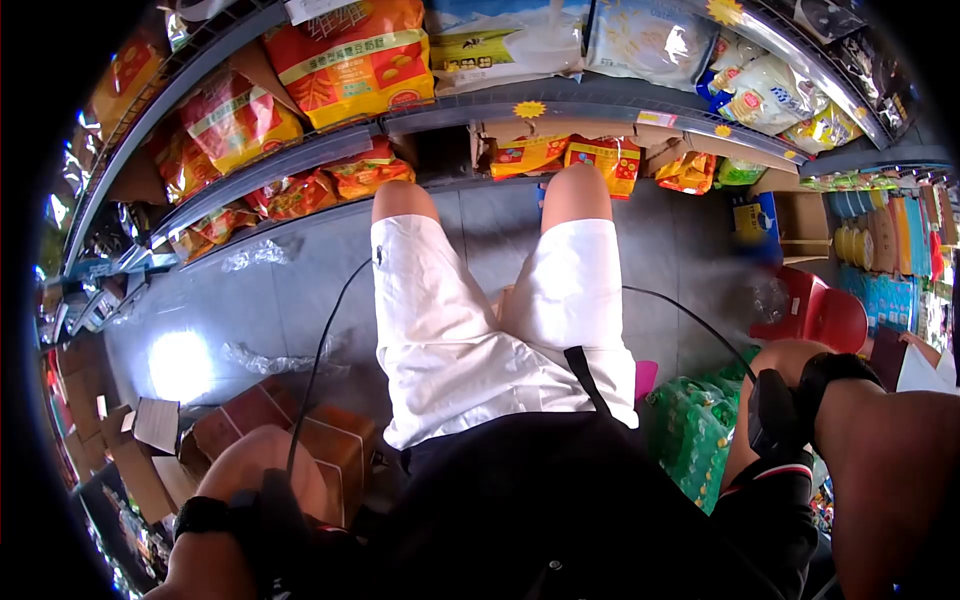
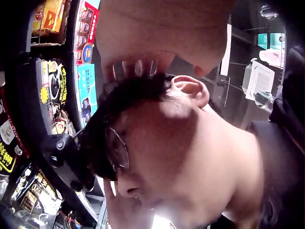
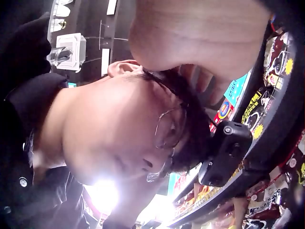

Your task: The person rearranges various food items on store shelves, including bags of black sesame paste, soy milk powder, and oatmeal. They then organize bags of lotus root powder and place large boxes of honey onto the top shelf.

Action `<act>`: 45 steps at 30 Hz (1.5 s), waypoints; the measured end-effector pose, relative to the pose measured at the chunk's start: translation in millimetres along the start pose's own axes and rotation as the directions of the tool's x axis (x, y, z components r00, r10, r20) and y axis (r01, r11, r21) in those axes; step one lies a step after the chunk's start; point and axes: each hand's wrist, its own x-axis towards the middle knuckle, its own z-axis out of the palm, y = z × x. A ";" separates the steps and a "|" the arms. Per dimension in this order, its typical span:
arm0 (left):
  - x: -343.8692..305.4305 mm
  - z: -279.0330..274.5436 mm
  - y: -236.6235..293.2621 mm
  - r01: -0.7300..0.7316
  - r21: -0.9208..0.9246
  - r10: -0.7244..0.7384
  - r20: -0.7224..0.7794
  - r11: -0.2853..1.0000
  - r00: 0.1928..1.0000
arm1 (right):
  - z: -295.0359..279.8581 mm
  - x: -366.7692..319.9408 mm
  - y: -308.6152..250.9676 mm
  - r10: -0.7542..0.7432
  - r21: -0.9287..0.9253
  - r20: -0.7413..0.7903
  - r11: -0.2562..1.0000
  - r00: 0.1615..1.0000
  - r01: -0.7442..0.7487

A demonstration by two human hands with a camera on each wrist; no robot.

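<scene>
Both hands are raised to the person's head. In the left wrist view, the left hand (image 2: pixel 164 33) is at the top of the picture, its fingers (image 2: pixel 136 69) reaching against the dark hair (image 2: pixel 121 95) above the ear. The right hand (image 3: pixel 200 40) mirrors it in the right wrist view, its fingers (image 3: pixel 202 78) lying along the hair, partly hidden behind the palm. A black head-worn camera (image 3: pixel 226 150) juts out in front of the forehead. Nothing shows in either palm. In the head view, wrist straps and a black wrist camera (image 1: pixel 775 415) show at the lower corners.
Shelves (image 1: pixel 400 115) of red and yellow food bags (image 1: pixel 345 60) stand ahead of the knees. Cardboard boxes (image 1: pixel 255 415) are at the left, green bottles in wrap (image 1: pixel 690 425) and a red stool (image 1: pixel 815 310) at the right. Crumpled plastic (image 1: pixel 275 355) lies on the grey floor.
</scene>
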 end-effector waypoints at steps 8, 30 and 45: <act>6.7 -6.5 20.7 -0.035 0.001 0.035 -0.026 0.999 0.999 | 8.1 11.3 2.8 0.010 -0.002 0.002 1.000 1.000 -0.010; -103.6 37.4 -107.6 0.830 0.109 -0.833 -0.027 0.547 0.553 | -10.6 -197.6 158.3 0.875 -0.584 -0.144 0.302 0.462 -0.753; -278.6 75.5 -254.2 0.993 -0.108 -0.988 0.151 -0.052 -0.035 | -73.5 -341.4 253.5 0.975 -0.595 0.059 -0.139 -0.215 -0.792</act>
